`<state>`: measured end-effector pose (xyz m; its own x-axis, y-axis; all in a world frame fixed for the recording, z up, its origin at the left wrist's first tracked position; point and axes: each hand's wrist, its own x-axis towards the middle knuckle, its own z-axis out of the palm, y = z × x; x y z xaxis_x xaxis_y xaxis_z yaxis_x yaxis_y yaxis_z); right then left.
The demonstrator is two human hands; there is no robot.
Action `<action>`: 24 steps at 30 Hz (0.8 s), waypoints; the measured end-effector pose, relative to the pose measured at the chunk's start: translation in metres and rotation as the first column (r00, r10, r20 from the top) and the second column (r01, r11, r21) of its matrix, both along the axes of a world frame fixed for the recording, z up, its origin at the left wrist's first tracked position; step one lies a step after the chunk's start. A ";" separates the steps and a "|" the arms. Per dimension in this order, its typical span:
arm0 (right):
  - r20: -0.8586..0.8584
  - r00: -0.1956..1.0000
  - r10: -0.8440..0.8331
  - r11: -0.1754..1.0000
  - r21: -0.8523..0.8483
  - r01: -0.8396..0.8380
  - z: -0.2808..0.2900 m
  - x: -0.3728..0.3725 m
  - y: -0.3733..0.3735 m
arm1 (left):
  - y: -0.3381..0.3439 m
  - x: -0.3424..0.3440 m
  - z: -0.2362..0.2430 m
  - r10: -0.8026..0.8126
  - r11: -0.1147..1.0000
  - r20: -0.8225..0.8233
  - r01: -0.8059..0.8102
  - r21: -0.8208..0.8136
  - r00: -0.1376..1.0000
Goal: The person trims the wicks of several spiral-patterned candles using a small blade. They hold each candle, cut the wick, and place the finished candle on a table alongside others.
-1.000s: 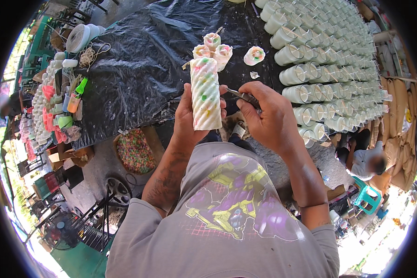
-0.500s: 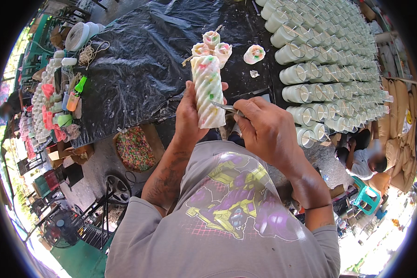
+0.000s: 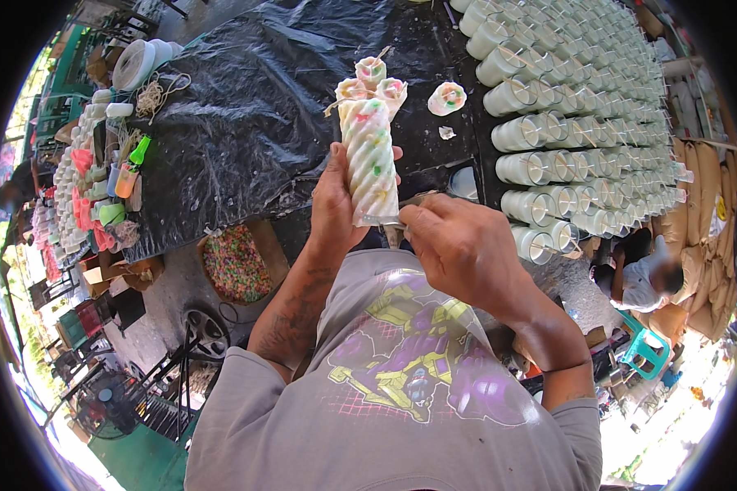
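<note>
above the black sheet: two hands work one candle, in front of the person's chest
twisted candle [image 3: 371,159]: white spiral pillar with coloured flecks, upright, raised off the table
left hand [image 3: 336,204]: wrapped around the candle's lower half, thumb showing on the right side of the wax
right hand [image 3: 460,250]: fingers closed on a thin metal blade [image 3: 393,219], whose tip meets the candle's base
black plastic sheet [image 3: 246,114]: covers the table [image 3: 180,282]
small candles [image 3: 373,78]: three flecked ones clustered behind the raised one; another [image 3: 447,98] lies apart to the right
glass jars [image 3: 581,123]: rows filled with white wax, far right
tray of coloured bits [image 3: 236,263]: by the table's near edge, left of the forearm
</note>
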<state>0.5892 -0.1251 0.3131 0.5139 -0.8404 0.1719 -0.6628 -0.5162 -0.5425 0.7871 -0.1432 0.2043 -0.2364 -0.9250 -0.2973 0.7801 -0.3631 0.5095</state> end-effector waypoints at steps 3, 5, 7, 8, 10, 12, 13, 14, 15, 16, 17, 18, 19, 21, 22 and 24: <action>-0.008 0.999 -0.049 0.999 -0.020 0.049 0.001 -0.001 -0.008 | -0.003 -0.001 0.001 0.029 1.000 0.071 -0.028 -0.014 0.997; -0.056 0.998 -0.033 0.999 -0.028 0.032 -0.010 0.000 -0.006 | -0.004 -0.001 0.001 0.054 0.999 0.181 -0.051 -0.017 0.982; -0.065 0.994 0.083 0.996 0.031 -0.082 -0.007 0.001 0.002 | -0.005 -0.001 0.000 0.082 0.996 0.336 -0.084 -0.009 0.938; -0.043 0.993 0.109 0.992 0.067 -0.106 -0.006 0.001 0.005 | -0.006 0.000 0.000 0.093 0.996 0.339 -0.093 -0.014 0.936; -0.003 0.998 0.065 0.994 0.087 -0.064 -0.001 0.000 0.002 | -0.007 0.004 -0.001 0.116 0.993 0.344 -0.114 -0.024 0.932; 0.011 0.998 -0.061 0.997 0.053 0.060 -0.004 0.001 -0.009 | -0.008 0.005 0.002 0.147 0.989 0.315 -0.143 -0.036 0.938; 0.020 0.992 -0.125 0.992 0.036 0.124 -0.005 0.001 -0.013 | -0.008 0.005 0.004 0.161 0.987 0.300 -0.156 -0.041 0.940; -0.004 0.993 -0.117 0.992 0.051 0.117 -0.008 0.001 -0.014 | -0.007 0.006 0.004 0.187 0.982 0.324 -0.176 -0.062 0.927; -0.008 0.993 -0.119 0.992 0.049 0.120 -0.009 0.003 -0.013 | -0.007 0.005 0.005 0.214 0.977 0.353 -0.197 -0.084 0.911; -0.012 0.992 -0.122 0.991 0.047 0.122 -0.011 0.005 -0.011 | -0.007 0.004 0.005 0.242 0.970 0.380 -0.217 -0.107 0.893; -0.015 0.992 -0.124 0.991 0.044 0.125 -0.013 0.007 -0.008 | -0.007 0.002 0.006 0.269 0.963 0.406 -0.237 -0.130 0.873; -0.031 0.994 -0.102 0.994 0.043 0.103 -0.014 0.007 -0.005 | -0.007 0.001 0.004 0.291 0.957 0.442 -0.258 -0.135 0.849; -0.046 0.996 -0.079 0.996 0.041 0.081 -0.015 0.007 0.000 | -0.008 0.000 0.002 0.312 0.950 0.477 -0.279 -0.141 0.822; -0.048 0.998 -0.048 0.998 0.048 0.050 -0.013 0.008 0.006 | -0.010 0.000 -0.001 0.347 0.937 0.512 -0.309 -0.160 0.786; -0.034 0.999 -0.041 0.997 0.057 0.043 -0.010 0.008 0.008 | -0.010 0.000 -0.001 0.361 0.932 0.514 -0.319 -0.172 0.778; -0.022 0.997 -0.073 0.995 0.066 0.074 -0.005 0.007 0.005 | -0.010 0.001 -0.002 0.374 0.927 0.517 -0.328 -0.183 0.769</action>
<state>0.5965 -0.1202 0.3080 0.4528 -0.8854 0.1048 -0.7086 -0.4287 -0.5604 0.7878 -0.1535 0.2020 0.2841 -0.9375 -0.2012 0.4399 -0.0590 0.8961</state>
